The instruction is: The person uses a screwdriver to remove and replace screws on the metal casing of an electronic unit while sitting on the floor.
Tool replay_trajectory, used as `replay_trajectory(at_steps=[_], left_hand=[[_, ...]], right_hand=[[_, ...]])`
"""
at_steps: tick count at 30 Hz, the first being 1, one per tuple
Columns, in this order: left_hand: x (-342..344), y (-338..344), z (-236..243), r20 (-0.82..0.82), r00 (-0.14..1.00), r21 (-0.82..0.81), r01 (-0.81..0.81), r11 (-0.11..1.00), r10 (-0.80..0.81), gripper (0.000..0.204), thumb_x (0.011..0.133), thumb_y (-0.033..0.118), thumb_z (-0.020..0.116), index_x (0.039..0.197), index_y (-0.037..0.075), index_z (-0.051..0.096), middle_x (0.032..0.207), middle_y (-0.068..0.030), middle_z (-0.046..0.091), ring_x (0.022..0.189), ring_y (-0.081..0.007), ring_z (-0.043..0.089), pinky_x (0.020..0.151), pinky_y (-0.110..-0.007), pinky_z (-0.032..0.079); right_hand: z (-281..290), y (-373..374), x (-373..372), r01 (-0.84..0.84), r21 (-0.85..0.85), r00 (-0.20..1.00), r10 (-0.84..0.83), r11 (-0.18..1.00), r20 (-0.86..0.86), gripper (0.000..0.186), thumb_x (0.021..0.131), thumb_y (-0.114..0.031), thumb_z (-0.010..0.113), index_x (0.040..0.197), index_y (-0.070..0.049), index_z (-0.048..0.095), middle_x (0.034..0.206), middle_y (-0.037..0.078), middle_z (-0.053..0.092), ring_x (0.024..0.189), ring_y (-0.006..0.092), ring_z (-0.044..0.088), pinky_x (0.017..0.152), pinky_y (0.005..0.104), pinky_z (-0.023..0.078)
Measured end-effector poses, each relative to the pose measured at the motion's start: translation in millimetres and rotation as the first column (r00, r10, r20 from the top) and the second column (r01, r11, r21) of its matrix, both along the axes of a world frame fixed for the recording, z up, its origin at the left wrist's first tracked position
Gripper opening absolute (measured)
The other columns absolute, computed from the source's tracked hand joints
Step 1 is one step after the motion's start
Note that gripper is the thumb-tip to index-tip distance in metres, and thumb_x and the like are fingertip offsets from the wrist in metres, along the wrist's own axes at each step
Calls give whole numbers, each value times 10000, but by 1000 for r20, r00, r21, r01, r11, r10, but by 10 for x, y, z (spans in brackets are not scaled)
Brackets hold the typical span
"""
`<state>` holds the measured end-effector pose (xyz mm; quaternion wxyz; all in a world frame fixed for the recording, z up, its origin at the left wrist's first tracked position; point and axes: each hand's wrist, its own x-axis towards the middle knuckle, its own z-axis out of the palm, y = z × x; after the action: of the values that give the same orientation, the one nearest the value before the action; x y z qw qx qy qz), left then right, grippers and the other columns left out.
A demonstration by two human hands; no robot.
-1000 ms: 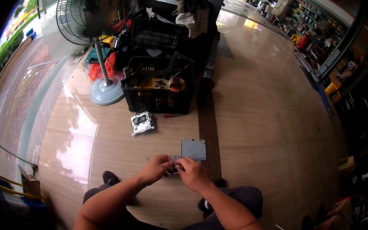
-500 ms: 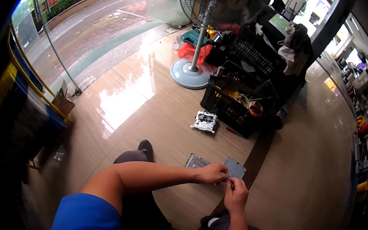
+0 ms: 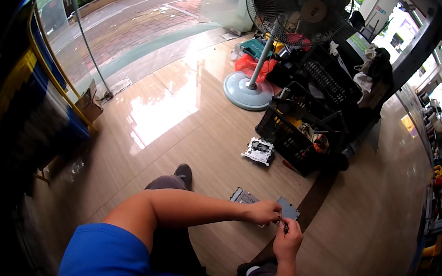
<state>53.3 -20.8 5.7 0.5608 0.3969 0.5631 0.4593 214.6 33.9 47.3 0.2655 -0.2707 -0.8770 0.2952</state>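
Note:
In front of my knees, my left hand (image 3: 265, 212) is closed, its fingertips pinched together and meeting those of the other hand. My right hand (image 3: 287, 243) is closed around a small, slim dark object (image 3: 285, 227), too small to name. Whatever my left fingertips pinch is hidden. Just beyond the hands, a silvery metal box with slots (image 3: 243, 195) lies on the floor, partly covered by my left wrist. A flat grey metal plate (image 3: 288, 209) lies behind my fingers. Farther off sits a white frame with a black mechanism (image 3: 258, 151).
A black plastic crate (image 3: 290, 136) with loose parts stands beyond the white frame, a red-handled tool (image 3: 288, 166) beside it. The standing fan's round base (image 3: 247, 99) is behind. Stacked crates (image 3: 329, 71) are at the back right, a yellow-railed rack (image 3: 32, 50) at the left.
The whole view has shifted, so the surroundings appear farther right. My hands stay together at the fingertips, with the right still holding the small dark object.

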Motion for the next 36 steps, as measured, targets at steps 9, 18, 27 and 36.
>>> replay_trajectory(at_steps=[9, 18, 27, 36], left_hand=[[-32, -36, 120, -100, 995, -44, -10, 999, 5, 252, 942, 239, 573, 967, -2, 640, 747, -98, 655, 695, -174, 621, 632, -327, 490], [-32, -4, 18, -130, 991, -8, 25, 1000, -25, 250, 935, 204, 554, 949, -24, 655, 737, -113, 658, 685, -188, 629, 641, -336, 496], [-17, 3, 16, -129, 991, 2, 37, 999, -37, 241, 929, 196, 559, 961, -20, 660, 746, -119, 661, 692, -187, 634, 652, -332, 500], [-16, 26, -53, -204, 978, 3, 43, 999, -42, 266, 924, 221, 580, 991, -23, 664, 830, -155, 696, 790, -241, 672, 717, -368, 513]], right_hand=[[12, -31, -25, 8, -23, 1000, -8, 1000, 11, 75, 867, -30, 644, 927, 13, 628, 849, 173, 640, 759, 328, 646, 664, 384, 505], [39, -40, -13, 26, -28, 1000, -26, 999, 16, 85, 871, -54, 653, 925, 8, 636, 837, 178, 649, 756, 335, 645, 663, 391, 503], [30, -28, 1, 32, -12, 999, -32, 999, 28, 91, 871, -61, 651, 922, 10, 627, 845, 182, 647, 774, 352, 641, 681, 404, 498], [31, -37, -10, 24, -21, 999, -23, 1000, 22, 86, 876, -59, 643, 912, 15, 618, 843, 186, 647, 779, 357, 640, 689, 402, 495]])
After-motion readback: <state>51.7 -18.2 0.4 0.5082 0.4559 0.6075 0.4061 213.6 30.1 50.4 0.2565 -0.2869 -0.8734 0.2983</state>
